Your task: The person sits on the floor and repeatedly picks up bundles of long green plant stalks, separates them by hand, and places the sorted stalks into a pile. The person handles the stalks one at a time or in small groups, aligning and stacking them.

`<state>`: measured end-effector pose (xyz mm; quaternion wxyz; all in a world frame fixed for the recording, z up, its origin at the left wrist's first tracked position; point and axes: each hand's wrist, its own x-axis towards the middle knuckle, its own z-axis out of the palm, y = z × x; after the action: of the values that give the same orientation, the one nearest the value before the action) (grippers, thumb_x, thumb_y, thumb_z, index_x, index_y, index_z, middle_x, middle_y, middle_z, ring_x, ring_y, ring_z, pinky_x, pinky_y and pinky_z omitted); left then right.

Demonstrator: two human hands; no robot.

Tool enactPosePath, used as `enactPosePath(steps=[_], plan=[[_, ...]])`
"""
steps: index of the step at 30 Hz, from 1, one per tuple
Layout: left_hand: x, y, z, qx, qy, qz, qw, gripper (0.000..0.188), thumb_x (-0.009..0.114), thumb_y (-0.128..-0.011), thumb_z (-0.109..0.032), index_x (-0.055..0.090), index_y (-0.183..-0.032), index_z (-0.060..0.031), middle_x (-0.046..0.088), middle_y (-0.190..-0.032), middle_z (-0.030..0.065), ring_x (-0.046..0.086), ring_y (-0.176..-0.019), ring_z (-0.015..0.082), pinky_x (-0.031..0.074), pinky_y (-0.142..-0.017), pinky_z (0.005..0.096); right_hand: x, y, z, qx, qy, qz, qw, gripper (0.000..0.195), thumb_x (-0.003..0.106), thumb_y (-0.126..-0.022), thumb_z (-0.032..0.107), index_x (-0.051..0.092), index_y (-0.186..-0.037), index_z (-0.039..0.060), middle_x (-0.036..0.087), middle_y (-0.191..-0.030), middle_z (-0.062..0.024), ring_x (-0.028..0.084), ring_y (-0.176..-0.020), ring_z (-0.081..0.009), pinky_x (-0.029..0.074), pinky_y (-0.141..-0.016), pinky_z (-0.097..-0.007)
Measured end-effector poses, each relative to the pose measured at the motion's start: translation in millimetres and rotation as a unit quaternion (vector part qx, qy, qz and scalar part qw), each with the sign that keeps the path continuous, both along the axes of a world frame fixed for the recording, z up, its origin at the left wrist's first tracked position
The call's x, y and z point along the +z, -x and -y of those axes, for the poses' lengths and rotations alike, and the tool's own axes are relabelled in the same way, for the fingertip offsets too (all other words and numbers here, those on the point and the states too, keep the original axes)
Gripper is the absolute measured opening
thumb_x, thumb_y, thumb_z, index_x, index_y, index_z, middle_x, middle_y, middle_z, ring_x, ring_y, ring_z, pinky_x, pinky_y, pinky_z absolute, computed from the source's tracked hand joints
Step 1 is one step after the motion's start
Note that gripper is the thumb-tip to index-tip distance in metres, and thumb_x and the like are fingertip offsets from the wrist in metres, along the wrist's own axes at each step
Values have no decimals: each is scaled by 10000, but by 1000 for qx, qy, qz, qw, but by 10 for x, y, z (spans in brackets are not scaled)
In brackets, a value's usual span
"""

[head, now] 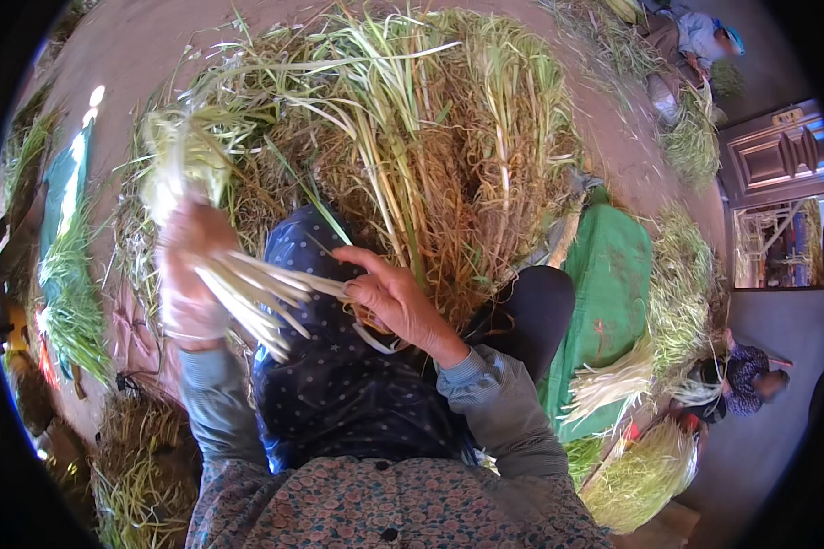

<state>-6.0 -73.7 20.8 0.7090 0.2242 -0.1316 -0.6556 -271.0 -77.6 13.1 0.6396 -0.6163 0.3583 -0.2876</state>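
My left hand, blurred by motion, grips a bundle of pale leafy stalks. Their white ends fan out over my lap, and the leafy tops stick out beyond the fist. At the tip of one longer stalk is my right hand, its thumb against the stalk and its index finger extended. Under the right palm are thin strips of peel, partly hidden. A dark dotted plastic apron covers my lap. Just beyond my knees lies a large heap of green-topped stalks with brown, dry lower leaves.
A green woven sack lies at right, with a bundle of cleaned pale stalks on it. Two people sit at the right among piles of greens. More greens lie at left by a teal cloth. A door stands far right.
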Motion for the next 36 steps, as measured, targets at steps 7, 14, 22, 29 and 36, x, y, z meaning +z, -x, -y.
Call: enactPosePath(steps=[7, 14, 22, 29, 36], plan=[[465, -1793, -116, 21, 176, 188, 966, 365, 573, -905, -239, 513, -1203, -37, 573, -804, 62, 552, -625, 114, 522, -585, 211, -336, 15, -138, 87, 198, -281, 935, 249, 619, -874, 175, 577, -1080, 42, 614, -740, -112, 591, -594, -272, 465, -568, -375], [293, -444, 92, 101, 112, 18, 988, 419, 534, -932, -285, 461, -1310, -118, 579, -768, -9, 507, -541, 38, 480, -490, 207, -101, -45, 181, -139, 401, -376, 824, 155, 605, -894, 182, 620, -919, 29, 582, -589, -73, 518, -434, -120, 395, -328, -284], [-246, 561, -119, -22, -59, 55, 997, 283, 657, -865, -291, 610, -986, -39, 454, -491, -43, 416, -397, 51, 380, -359, 214, -454, 112, 375, -60, 352, -481, 801, 119, 656, -818, 102, 633, -856, -9, 623, -579, -85, 549, -424, -127, 421, -363, -266], [-138, 871, -211, -34, -177, 103, 978, 355, 649, -861, -276, 578, -1084, -9, 403, -527, -57, 386, -443, 63, 355, -450, 228, -52, 3, 253, -91, 296, -353, 883, 127, 658, -825, 118, 624, -800, -1, 637, -614, -75, 602, -512, -168, 448, -423, -297], [-169, 965, -171, -45, -199, 107, 973, 317, 635, -854, -234, 612, -1076, -8, 451, -540, -30, 424, -467, 89, 347, -456, 247, -453, -124, 531, 14, 347, -594, 725, 116, 627, -849, 91, 662, -759, 27, 588, -564, -62, 541, -466, -107, 438, -377, -268]])
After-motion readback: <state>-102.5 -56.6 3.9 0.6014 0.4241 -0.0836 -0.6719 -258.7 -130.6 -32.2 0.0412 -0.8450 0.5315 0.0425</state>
